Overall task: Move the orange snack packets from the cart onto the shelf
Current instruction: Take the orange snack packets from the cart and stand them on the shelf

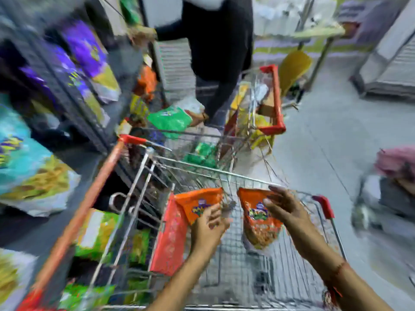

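Observation:
The frame is motion-blurred. Over the wire cart (215,173), my left hand (208,227) grips one orange snack packet (197,203) by its lower edge. My right hand (285,212) holds a second orange snack packet (258,227) by its top, so it hangs upright above the cart's basket. The two packets are apart, side by side. A red flap (168,241) stands in the cart left of my left hand. The shelf (74,113) runs along the left, filled with purple and teal bags.
Another person in dark clothes (215,48) stands ahead, holding a green bag (170,120) beside a second cart with a red rim (274,102). Green and yellow packets (96,234) lie low on the left. Open grey floor (336,131) lies to the right.

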A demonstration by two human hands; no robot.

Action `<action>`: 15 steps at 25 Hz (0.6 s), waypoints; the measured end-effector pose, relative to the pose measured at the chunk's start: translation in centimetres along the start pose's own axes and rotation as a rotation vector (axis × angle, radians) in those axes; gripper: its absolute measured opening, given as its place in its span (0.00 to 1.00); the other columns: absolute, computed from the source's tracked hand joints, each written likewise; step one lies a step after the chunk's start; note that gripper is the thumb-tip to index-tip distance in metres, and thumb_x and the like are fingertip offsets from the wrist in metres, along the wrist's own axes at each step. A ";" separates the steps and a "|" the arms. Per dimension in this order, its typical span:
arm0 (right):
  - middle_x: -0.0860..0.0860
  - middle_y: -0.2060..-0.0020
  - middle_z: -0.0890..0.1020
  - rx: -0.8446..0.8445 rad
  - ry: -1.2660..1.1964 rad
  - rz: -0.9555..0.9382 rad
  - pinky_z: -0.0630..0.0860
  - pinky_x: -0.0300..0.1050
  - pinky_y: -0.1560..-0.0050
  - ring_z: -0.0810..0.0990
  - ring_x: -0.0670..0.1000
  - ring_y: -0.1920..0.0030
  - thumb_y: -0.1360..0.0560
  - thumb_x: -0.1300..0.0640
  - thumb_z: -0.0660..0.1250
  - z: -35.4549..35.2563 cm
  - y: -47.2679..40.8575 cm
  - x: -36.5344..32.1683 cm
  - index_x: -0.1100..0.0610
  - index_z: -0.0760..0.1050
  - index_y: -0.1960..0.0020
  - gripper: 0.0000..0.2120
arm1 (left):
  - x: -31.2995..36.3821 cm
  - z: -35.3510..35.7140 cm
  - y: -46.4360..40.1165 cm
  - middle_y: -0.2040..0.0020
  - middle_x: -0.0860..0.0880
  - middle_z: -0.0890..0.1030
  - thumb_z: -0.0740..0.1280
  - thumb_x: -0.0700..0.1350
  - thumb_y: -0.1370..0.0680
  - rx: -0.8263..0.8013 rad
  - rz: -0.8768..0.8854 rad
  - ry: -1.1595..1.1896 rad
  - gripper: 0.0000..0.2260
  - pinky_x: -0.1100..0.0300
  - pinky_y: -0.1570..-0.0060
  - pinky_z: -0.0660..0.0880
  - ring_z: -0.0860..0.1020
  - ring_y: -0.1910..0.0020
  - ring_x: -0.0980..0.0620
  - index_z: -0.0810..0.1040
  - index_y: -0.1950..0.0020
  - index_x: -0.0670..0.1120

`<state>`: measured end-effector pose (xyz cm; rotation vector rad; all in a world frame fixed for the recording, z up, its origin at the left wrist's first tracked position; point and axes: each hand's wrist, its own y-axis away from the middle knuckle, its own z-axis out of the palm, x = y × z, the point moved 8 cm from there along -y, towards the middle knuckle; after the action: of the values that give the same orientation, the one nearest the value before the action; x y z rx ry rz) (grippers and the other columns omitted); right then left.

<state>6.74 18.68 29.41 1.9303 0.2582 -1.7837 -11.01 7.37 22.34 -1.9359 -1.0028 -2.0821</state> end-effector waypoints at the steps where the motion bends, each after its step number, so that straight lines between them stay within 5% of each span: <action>1: 0.56 0.41 0.81 0.042 0.041 0.093 0.78 0.33 0.50 0.79 0.56 0.38 0.27 0.63 0.71 -2.1 -1.0 4.6 0.56 0.71 0.33 0.24 | -3.6 2.1 -2.0 0.41 0.33 0.79 0.75 0.51 0.43 -0.030 -0.078 -0.021 0.35 0.62 0.48 0.75 0.77 0.49 0.50 0.74 0.38 0.42; 5: 0.59 0.32 0.71 0.189 0.135 0.477 0.73 0.43 0.44 0.73 0.56 0.39 0.27 0.69 0.71 -8.4 -2.8 19.5 0.57 0.63 0.27 0.32 | -15.2 8.3 -6.6 0.39 0.41 0.77 0.78 0.45 0.40 -0.129 -0.343 -0.129 0.34 0.54 0.40 0.72 0.76 0.39 0.44 0.73 0.36 0.39; 9: 0.56 0.25 0.65 0.055 0.243 0.669 0.67 0.55 0.31 0.65 0.58 0.27 0.31 0.70 0.73 -11.4 -5.5 29.5 0.53 0.61 0.26 0.39 | -21.8 12.9 -10.9 0.29 0.50 0.70 0.78 0.42 0.35 -0.290 -0.431 -0.307 0.41 0.47 0.30 0.68 0.68 0.30 0.49 0.63 0.26 0.47; 12: 0.53 0.30 0.72 -0.084 0.200 0.696 0.66 0.52 0.32 0.67 0.55 0.28 0.30 0.72 0.71 -11.5 -7.4 33.5 0.46 0.64 0.30 0.36 | -24.4 14.7 -13.6 0.33 0.55 0.71 0.79 0.46 0.37 -0.383 -0.458 -0.364 0.39 0.48 0.30 0.66 0.68 0.32 0.52 0.64 0.30 0.54; 15: 0.52 0.33 0.75 -0.147 0.118 0.744 0.73 0.48 0.38 0.74 0.52 0.35 0.29 0.73 0.68 -11.2 -8.1 35.6 0.50 0.63 0.27 0.36 | -26.5 15.0 -14.2 0.37 0.53 0.76 0.81 0.47 0.40 -0.377 -0.520 -0.297 0.33 0.55 0.38 0.70 0.72 0.33 0.48 0.69 0.41 0.60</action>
<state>17.36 24.15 -6.87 1.7101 -0.2600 -1.1282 -1.17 17.47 -8.14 -2.4337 -1.3798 -2.4431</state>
